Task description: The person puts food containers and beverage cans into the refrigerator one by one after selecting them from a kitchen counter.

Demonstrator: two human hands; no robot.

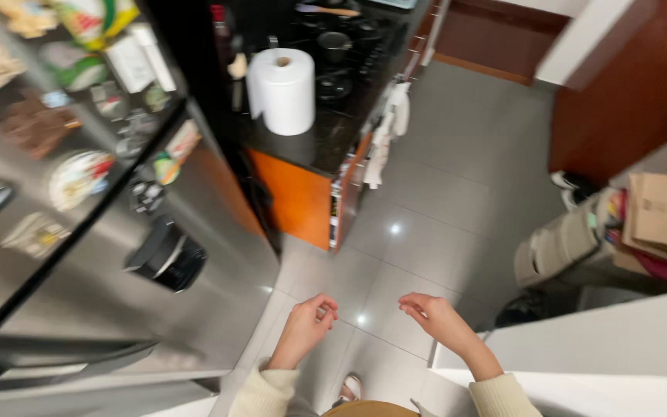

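Fridge (102, 255), nearest thing to the hands, stands just left of the left hand (306, 328): a heavy, stiff steel door, likely smooth and slippery, best taken by the long handle (63, 359) low beside that hand. Both hands hang empty above the floor (426, 224), fingers loosely curled, the right hand (435, 318) near a white worktop (604, 347). Ahead, well apart, a paper roll (282, 90) stands on a dark worktop (326, 143).
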